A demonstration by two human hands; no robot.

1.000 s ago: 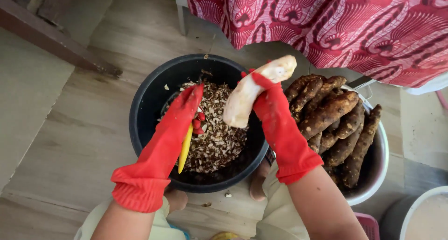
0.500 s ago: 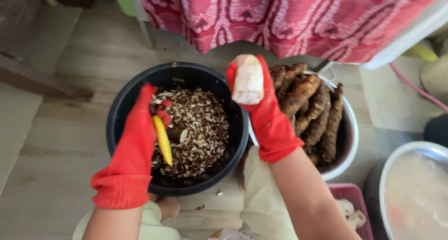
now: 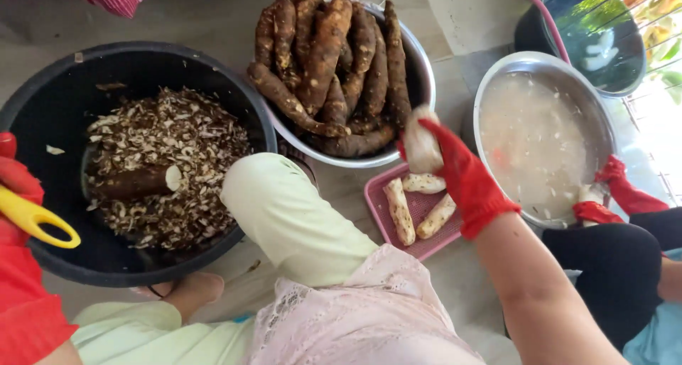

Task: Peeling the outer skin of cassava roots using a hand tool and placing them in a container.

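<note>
Compared with the frame half a second before, the view had swung to the right: the black tub (image 3: 42, 81) of brown peelings (image 3: 167, 166) had slid to the left of the frame, and the pink tray (image 3: 376, 194) and the steel basin of cloudy water (image 3: 490, 88) had come into view.

At the far left edge, the left hand (image 3: 15, 187) in its red glove was clenched on a yellow-handled peeler (image 3: 35, 219), having drawn off to the tub's left rim. One unpeeled root (image 3: 135, 182) lay on top of the peelings in the tub.

In the upper middle, a steel bowl (image 3: 420, 74) held a heap of brown unpeeled cassava roots (image 3: 327, 60). Just right of it, the right hand (image 3: 458, 177), also gloved in red, had moved away from over the tub and now hung above the pink tray. Its fingers (image 3: 435, 132) were closed around a peeled white root (image 3: 420, 148), which stood out above and to the left of them. Three more peeled pieces (image 3: 419, 209) lay in the tray directly below.

At the right of the frame, another person's red-gloved hands (image 3: 611, 191) rested at the basin's lower right rim. In the upper right stood a dark bucket (image 3: 529, 35). No packages or labels were visible.
</note>
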